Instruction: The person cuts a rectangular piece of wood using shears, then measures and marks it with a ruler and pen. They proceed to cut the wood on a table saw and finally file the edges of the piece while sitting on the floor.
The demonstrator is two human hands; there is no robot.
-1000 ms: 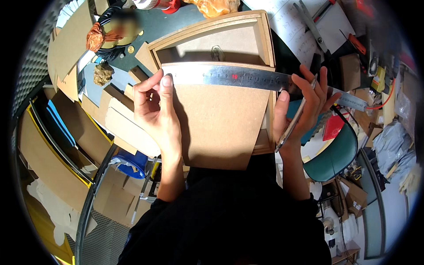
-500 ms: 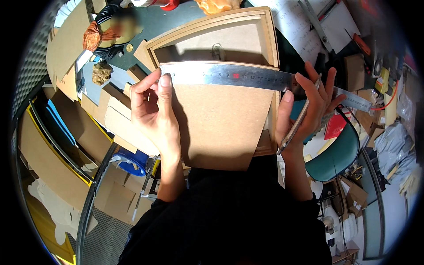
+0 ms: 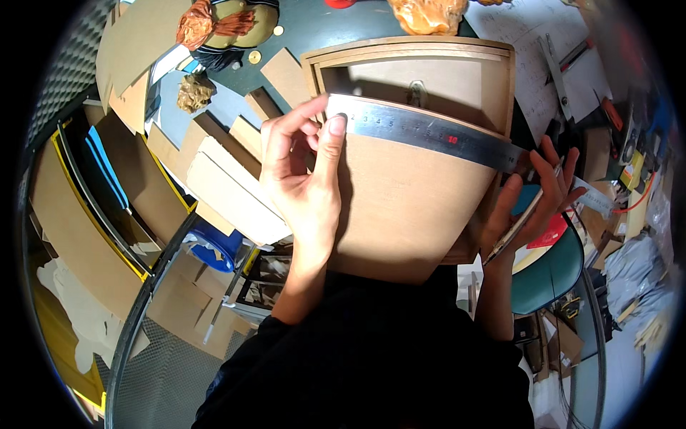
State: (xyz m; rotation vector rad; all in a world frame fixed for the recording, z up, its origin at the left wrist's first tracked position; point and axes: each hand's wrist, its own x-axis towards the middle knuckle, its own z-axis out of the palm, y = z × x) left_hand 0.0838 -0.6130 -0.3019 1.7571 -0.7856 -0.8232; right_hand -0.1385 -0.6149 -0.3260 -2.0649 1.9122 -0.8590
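Observation:
A steel ruler lies across the top edge of a light brown fibreboard panel, sloping down to the right. My left hand pinches the ruler's left end against the panel's corner between thumb and bent fingers. My right hand grips the ruler farther along, past the panel's right edge, with the ruler's end sticking out beyond the fingers. A thin brown strip with dark edges also rests in that hand; its kind is unclear. Behind the panel is an open shallow wooden box, partly hidden, with a small clear object inside.
Cardboard pieces lie left of the panel, near a brown lump. An orange wrapped lump is on the dark table. A green stool seat and a blue bin stand lower down. Tools lie at the right.
The view has shifted, so the table, box, panel and hands sit farther right. The ruler slopes more steeply in the picture. Both hands keep their hold on it.

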